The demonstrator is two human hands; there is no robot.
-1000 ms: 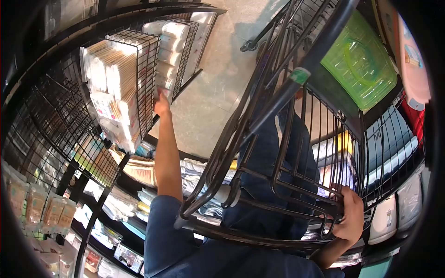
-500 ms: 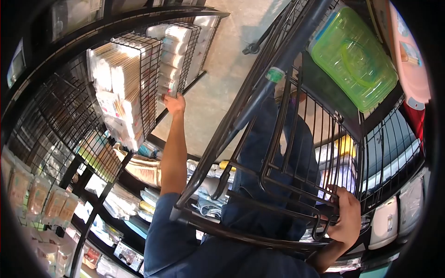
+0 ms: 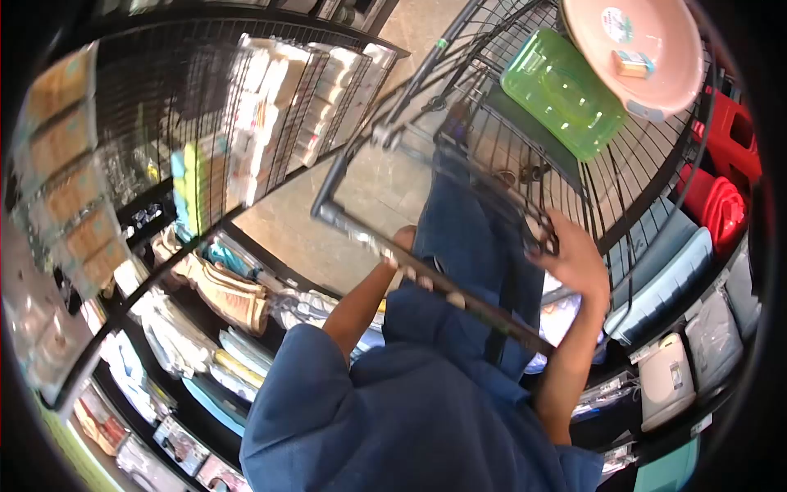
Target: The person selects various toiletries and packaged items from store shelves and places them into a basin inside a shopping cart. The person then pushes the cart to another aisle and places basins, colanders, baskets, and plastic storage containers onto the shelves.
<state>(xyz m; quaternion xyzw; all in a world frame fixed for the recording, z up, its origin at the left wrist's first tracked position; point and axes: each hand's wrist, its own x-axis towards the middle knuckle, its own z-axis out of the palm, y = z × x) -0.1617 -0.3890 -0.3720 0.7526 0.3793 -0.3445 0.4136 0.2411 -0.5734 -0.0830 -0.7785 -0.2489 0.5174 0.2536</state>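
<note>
A black wire shopping cart (image 3: 607, 193) stands in front of me, its dark handlebar (image 3: 484, 316) crossing before my body. My left hand (image 3: 402, 239) is closed around the handlebar, with part of the hand hidden behind it. My right hand (image 3: 575, 256) grips the wire frame at the cart's near side, fingers curled at the wires. Inside the cart lies a container with a green translucent lid (image 3: 566, 94). Beside it rests a pink basin (image 3: 656, 49) holding a small packaged item (image 3: 633, 64).
Left of the cart, a black wire rack (image 3: 279, 156) holds white packs and hanging packets (image 3: 74, 193). Lower shelves carry folded tan goods (image 3: 221, 287) and several plastic-wrapped items. On the right are red containers (image 3: 717, 209), blue bins (image 3: 668, 283) and a white plastic piece (image 3: 666, 381). Grey floor (image 3: 303, 221) shows between.
My left hand has left the packs on the rack and come back to the handlebar. My right hand stays at the cart's wires. The view has shifted, showing more of the basin.
</note>
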